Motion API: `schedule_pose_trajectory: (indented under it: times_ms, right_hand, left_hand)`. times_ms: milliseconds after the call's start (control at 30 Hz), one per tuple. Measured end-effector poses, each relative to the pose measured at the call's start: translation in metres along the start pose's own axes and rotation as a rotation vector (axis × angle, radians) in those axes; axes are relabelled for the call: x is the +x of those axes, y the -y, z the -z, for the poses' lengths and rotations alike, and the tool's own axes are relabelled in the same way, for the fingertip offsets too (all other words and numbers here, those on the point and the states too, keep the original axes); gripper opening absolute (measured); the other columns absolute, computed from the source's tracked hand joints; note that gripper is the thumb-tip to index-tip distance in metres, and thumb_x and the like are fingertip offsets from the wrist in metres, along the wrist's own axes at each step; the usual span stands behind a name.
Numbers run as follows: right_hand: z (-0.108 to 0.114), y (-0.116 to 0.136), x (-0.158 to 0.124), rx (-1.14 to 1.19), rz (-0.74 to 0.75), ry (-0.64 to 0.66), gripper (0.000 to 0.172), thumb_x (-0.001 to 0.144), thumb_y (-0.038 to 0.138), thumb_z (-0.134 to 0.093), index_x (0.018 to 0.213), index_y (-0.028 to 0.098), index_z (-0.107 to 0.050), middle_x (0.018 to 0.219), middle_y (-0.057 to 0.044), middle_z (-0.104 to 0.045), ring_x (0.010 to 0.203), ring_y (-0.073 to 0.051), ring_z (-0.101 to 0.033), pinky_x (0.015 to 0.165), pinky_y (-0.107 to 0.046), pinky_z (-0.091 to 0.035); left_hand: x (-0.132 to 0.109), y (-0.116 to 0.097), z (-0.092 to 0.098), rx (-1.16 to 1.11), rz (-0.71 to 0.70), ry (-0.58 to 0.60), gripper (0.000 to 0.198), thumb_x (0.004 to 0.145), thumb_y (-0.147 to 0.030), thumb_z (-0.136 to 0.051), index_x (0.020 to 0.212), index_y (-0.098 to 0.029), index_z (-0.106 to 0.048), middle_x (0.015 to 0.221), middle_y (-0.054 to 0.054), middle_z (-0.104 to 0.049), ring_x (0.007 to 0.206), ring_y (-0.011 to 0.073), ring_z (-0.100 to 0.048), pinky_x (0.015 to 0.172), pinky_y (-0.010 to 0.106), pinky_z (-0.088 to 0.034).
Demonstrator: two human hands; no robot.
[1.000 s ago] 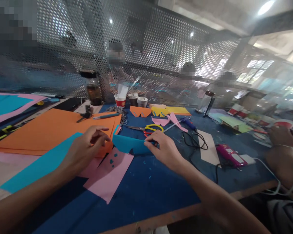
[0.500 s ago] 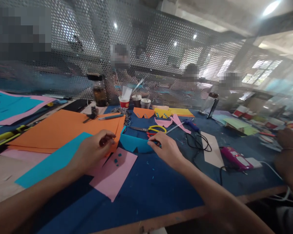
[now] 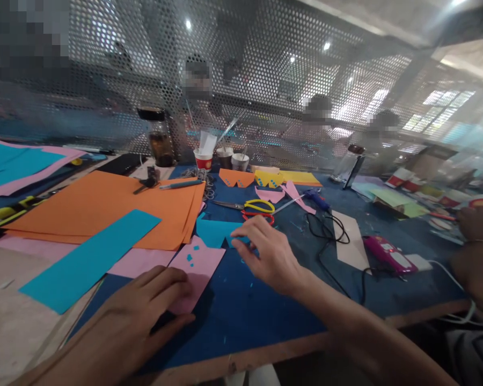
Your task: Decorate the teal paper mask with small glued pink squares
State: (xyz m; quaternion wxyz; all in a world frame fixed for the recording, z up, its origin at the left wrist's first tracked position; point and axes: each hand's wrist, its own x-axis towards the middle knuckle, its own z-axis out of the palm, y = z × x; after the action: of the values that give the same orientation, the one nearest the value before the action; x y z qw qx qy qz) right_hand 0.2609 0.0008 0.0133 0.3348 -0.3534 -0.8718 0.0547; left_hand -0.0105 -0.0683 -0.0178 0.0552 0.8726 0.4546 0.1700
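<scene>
"Where are our hands?"

"Our left hand [image 3: 156, 300], thumb spread from fingers, overlies the pink sheet [image 3: 205, 268], likely keeping our blue bits [image 3: 189, 258] together. Our right hand [image 3: 265, 252] curls by the notched blue paper [image 3: 213, 230] at the sheet's far edge; we cannot tell if it grips."

"The scissors [image 3: 240, 206]?"

"Just beyond, presumably for easy reach."
</scene>
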Motion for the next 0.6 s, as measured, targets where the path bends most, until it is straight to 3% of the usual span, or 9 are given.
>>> schedule_pose_trajectory:
  times_ms: [133, 233, 300, 400, 600]
  right_hand:
    - [-0.011, 0.01, -0.004, 0.024, 0.109, 0.114, 0.02, 0.105, 0.026, -0.048, 0.111, 0.016, -0.064, 0.106, -0.008, -0.066, 0.099, -0.019, -0.063, 0.088, -0.03, -0.052]
    - [-0.016, 0.01, -0.006, 0.03, 0.115, 0.15, 0.021, 0.105, 0.024, -0.047, 0.112, 0.014, -0.064, 0.107, -0.009, -0.066, 0.1, -0.02, -0.064, 0.089, -0.03, -0.052]
    - [-0.018, 0.008, -0.007, 0.047, 0.108, 0.164, 0.021, 0.105, 0.024, -0.047, 0.114, 0.014, -0.064, 0.108, -0.009, -0.066, 0.102, -0.019, -0.063, 0.09, -0.03, -0.051]
    - [-0.021, 0.009, -0.01, 0.059, 0.137, 0.189, 0.022, 0.104, 0.026, -0.05, 0.117, 0.015, -0.063, 0.111, -0.01, -0.067, 0.106, -0.021, -0.062, 0.094, -0.032, -0.049]
    - [-0.026, 0.015, -0.011, 0.018, 0.205, 0.252, 0.022, 0.102, 0.027, -0.054, 0.118, 0.016, -0.064, 0.112, -0.008, -0.068, 0.106, -0.022, -0.059, 0.092, -0.036, -0.047]
  left_hand:
    - [0.002, 0.005, -0.004, -0.054, -0.045, 0.005, 0.023, 0.097, -0.04, -0.056, 0.102, -0.025, -0.073, 0.104, 0.003, -0.075, 0.096, 0.024, -0.068, 0.083, 0.036, -0.054]
    - [0.003, 0.007, -0.004, -0.131, -0.052, -0.011, 0.032, 0.103, -0.029, -0.042, 0.094, -0.026, -0.073, 0.1, 0.002, -0.074, 0.093, 0.0214, -0.067, 0.083, 0.035, -0.053]
    - [0.002, 0.007, -0.003, -0.122, -0.036, 0.001, 0.023, 0.098, -0.038, -0.053, 0.099, -0.026, -0.073, 0.102, 0.002, -0.075, 0.095, 0.0227, -0.067, 0.081, 0.034, -0.054]
    - [0.001, 0.007, 0.0, -0.043, -0.006, -0.008, 0.041, 0.082, -0.056, -0.072, 0.111, -0.027, -0.071, 0.111, 0.003, -0.075, 0.101, 0.0277, -0.067, 0.081, 0.036, -0.054]
    - [0.002, 0.016, -0.007, -0.072, -0.107, -0.022, 0.018, 0.093, -0.042, -0.063, 0.104, -0.031, -0.073, 0.103, -0.001, -0.076, 0.093, 0.0223, -0.067, 0.081, 0.036, -0.051]
